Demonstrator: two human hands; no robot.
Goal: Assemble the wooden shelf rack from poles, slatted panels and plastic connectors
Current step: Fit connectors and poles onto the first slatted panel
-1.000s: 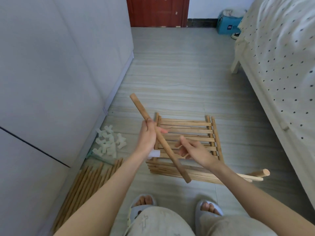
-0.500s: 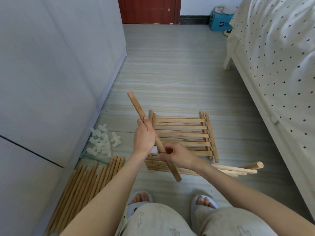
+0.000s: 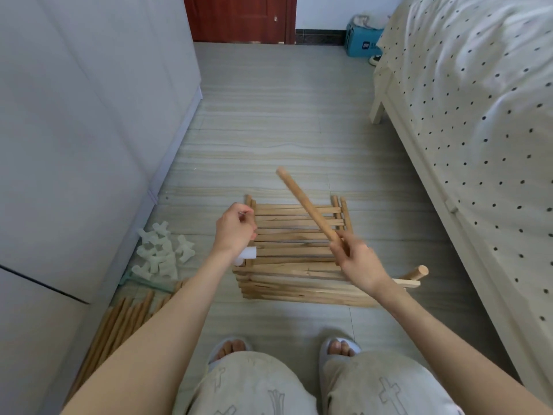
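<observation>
- Head view: pale striped floor [image 3: 269, 130], white cabinet [image 3: 74, 130] along my left, bed [image 3: 478, 115] with dotted cover on my right, red-brown door [image 3: 239, 16] at the far end, blue box [image 3: 363, 43] beside it.
- Pole [image 3: 308, 208]: round, light wood, tilted up and away to the left. My right hand [image 3: 357, 262] grips its lower end, fingers curled round it; hand slightly blurred.
- Left hand [image 3: 235, 230]: off the pole, fingers curled in, nothing seen in it.
- Panels [image 3: 296, 265]: slatted, stacked flat on the floor under both hands, just ahead of my feet. A white connector [image 3: 247, 256] sits at the stack's near-left corner, partly behind my left wrist.
- Second pole [image 3: 417, 272] pokes out at the stack's right, end raised.
- Connectors [image 3: 158, 256]: translucent white heap by the cabinet foot, left of the stack.
- Spare poles [image 3: 125, 322] lie side by side near left, partly covered by my left forearm.
- Slippers [image 3: 338, 347] and trouser knees at the bottom edge.
</observation>
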